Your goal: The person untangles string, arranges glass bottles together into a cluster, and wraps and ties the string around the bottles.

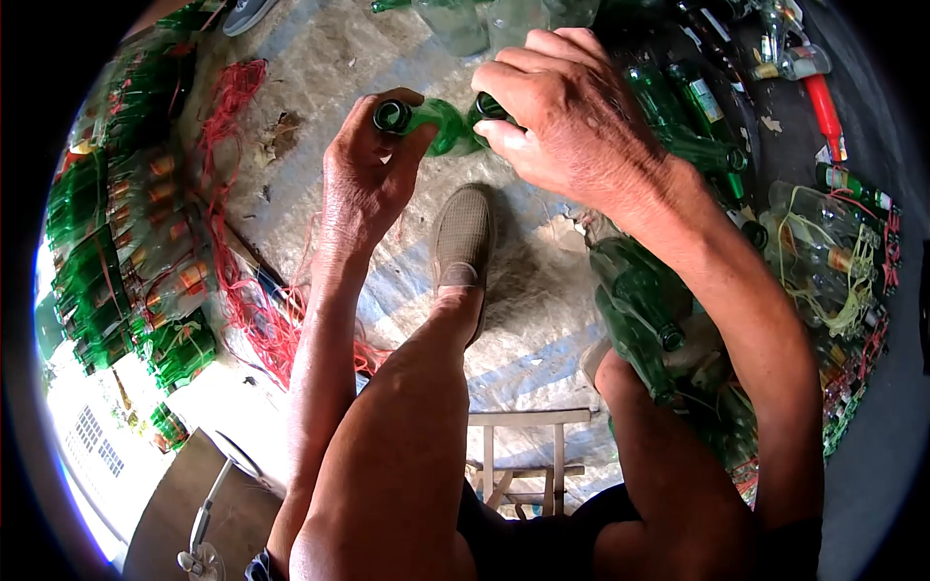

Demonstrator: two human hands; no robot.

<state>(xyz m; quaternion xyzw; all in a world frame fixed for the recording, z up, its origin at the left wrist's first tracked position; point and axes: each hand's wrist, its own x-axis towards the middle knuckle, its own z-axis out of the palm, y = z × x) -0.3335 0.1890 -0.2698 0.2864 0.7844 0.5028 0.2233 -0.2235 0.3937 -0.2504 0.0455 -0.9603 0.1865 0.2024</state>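
My left hand point(373, 169) is closed around the neck of a green glass bottle point(441, 126), its dark open mouth facing up toward me. Just to the right, my right hand point(557, 111) grips the neck of a second green bottle point(491, 105), with thumb and fingers wrapped round it. The two bottles stand close together over the floor, in front of my brown shoe point(463, 232). Most of the second bottle's body is hidden behind my right hand.
Stacked green bottles point(126, 242) line the left side, beside tangled red string point(237, 281). Loose green bottles point(639, 290) lie by my right leg, with more bottles point(702, 102) at upper right. A wooden frame point(528, 418) is between my legs.
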